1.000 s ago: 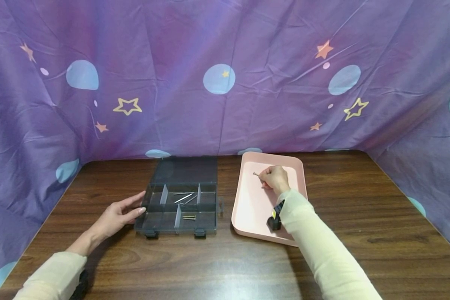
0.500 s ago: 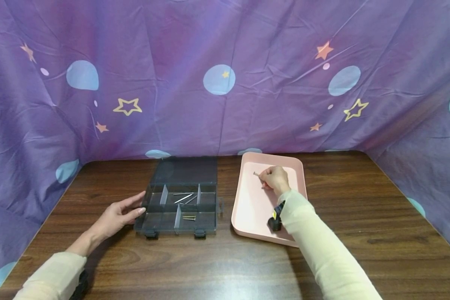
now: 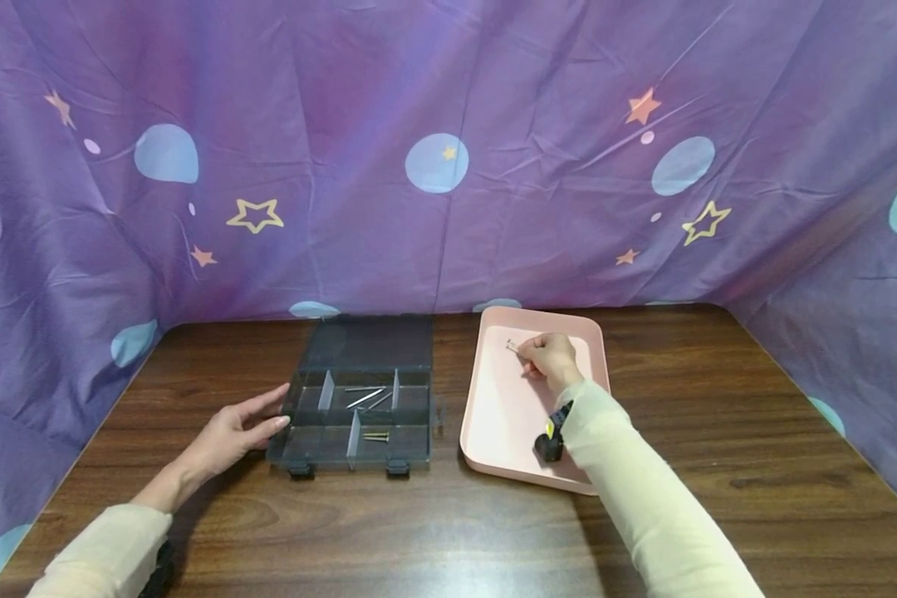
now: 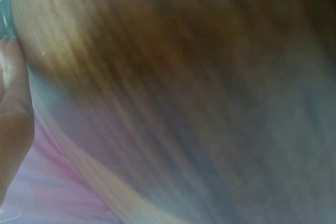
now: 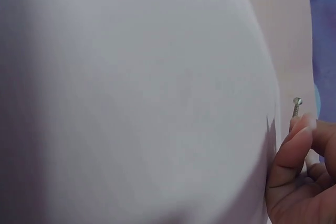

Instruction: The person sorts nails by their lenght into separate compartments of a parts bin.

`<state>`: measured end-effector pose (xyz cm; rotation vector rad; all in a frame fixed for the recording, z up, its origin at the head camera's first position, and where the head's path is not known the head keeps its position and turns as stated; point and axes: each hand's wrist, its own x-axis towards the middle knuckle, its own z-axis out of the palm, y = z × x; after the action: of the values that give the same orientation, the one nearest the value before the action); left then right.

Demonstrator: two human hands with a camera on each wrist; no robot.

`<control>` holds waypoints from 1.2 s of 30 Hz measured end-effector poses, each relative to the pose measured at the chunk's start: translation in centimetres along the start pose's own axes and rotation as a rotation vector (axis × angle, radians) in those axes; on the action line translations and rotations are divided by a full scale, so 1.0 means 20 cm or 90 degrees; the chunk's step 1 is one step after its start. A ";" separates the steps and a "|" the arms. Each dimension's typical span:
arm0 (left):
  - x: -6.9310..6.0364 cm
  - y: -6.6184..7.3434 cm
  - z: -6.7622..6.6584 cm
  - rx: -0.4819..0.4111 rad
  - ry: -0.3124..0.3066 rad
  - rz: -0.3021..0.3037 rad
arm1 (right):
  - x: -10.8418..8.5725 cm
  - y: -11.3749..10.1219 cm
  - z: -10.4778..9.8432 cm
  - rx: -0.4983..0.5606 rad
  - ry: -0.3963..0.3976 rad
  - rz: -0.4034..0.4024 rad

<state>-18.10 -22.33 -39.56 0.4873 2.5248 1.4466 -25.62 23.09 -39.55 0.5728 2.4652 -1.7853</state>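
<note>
Over the far part of the pink tray [image 3: 493, 415], my right hand [image 3: 549, 357] pinches a small screw [image 3: 512, 345] between thumb and fingertips. In the right wrist view the screw's round head and threaded shank [image 5: 296, 109] stick out past the fingers. My left hand [image 3: 227, 436] touches the left side of a dark see-through compartment box [image 3: 314, 455] with extended fingers and thumb. Several silver nails [image 3: 366, 399] lie in its back middle compartment. Brass-coloured screws [image 3: 376, 437] lie in the front right one. Only part of the left hand [image 4: 13, 98] shows in the left wrist view.
The box's dark lid [image 3: 374, 342] lies folded back towards the curtain. Two black latches [image 3: 398, 468] stick out at its front. A strip of brown wooden table [image 3: 448, 507] separates box and tray. A purple patterned curtain [image 3: 359, 249] hangs behind the table.
The head view has tilted very slightly, so everything sits a little lower. The screw's angle in my right fingers has shifted a bit. My left hand stays against the box.
</note>
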 end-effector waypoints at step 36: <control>0.01 0.00 0.00 0.015 0.009 -0.013 | -0.15 -0.20 0.10 0.141 -0.092 -0.057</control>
<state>-18.24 -22.32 -39.49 0.4565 2.5521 1.4202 -24.44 19.31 -35.76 0.3335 2.2488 -2.0701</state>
